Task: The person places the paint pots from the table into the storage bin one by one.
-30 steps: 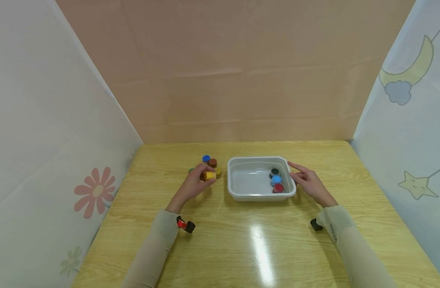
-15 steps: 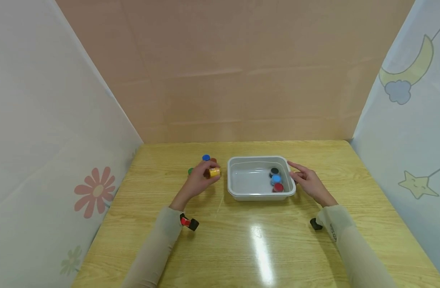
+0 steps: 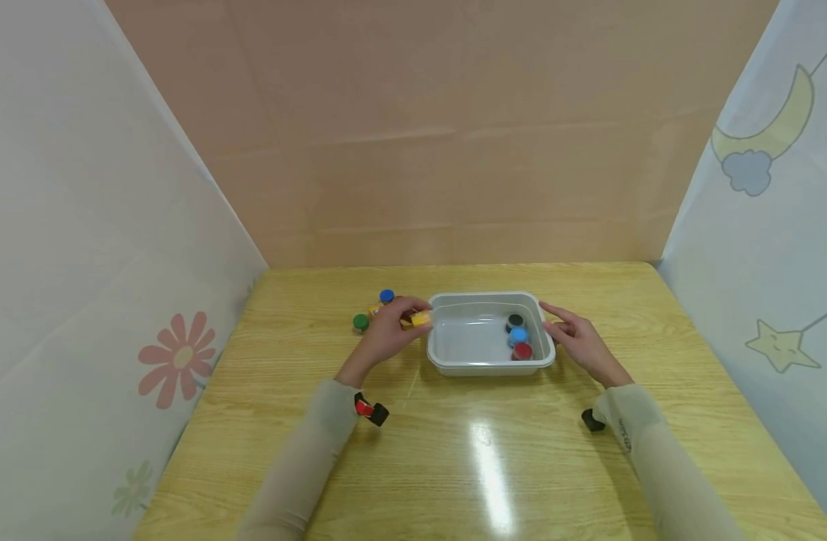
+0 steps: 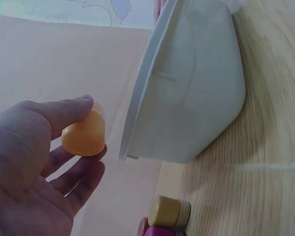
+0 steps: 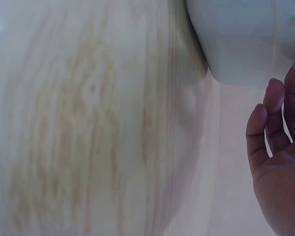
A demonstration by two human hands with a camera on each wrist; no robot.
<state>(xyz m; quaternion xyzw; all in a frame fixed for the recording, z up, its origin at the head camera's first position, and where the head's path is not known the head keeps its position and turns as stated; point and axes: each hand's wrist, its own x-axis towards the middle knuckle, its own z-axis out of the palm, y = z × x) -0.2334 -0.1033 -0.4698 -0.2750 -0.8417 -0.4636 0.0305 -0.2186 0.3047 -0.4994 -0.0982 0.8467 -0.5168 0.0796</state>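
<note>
My left hand (image 3: 388, 330) pinches a small yellow-orange paint pot (image 3: 421, 319) between thumb and fingers, at the left rim of a white plastic tray (image 3: 495, 370). In the left wrist view the pot (image 4: 84, 135) is held up outside the tray wall. My right hand (image 3: 583, 344) rests at the tray's right rim, fingers extended; in the right wrist view its fingertips (image 5: 274, 91) are by the outer wall. Inside the tray, on the right, stand pots with black (image 3: 515, 323), light blue (image 3: 518, 337) and red (image 3: 522, 351) lids.
Left of the tray stand a blue-lidded pot (image 3: 386, 296) and a green-lidded pot (image 3: 361, 322); the left hand partly hides others. A gold pot (image 4: 165, 211) and a purple one (image 4: 160, 231) show in the left wrist view. Walls flank the wooden table (image 3: 427, 451).
My left hand has carried the yellow-orange pot right, from the loose pots to the tray's left rim, uncovering the green lid. The right hand and tray have stayed in place.
</note>
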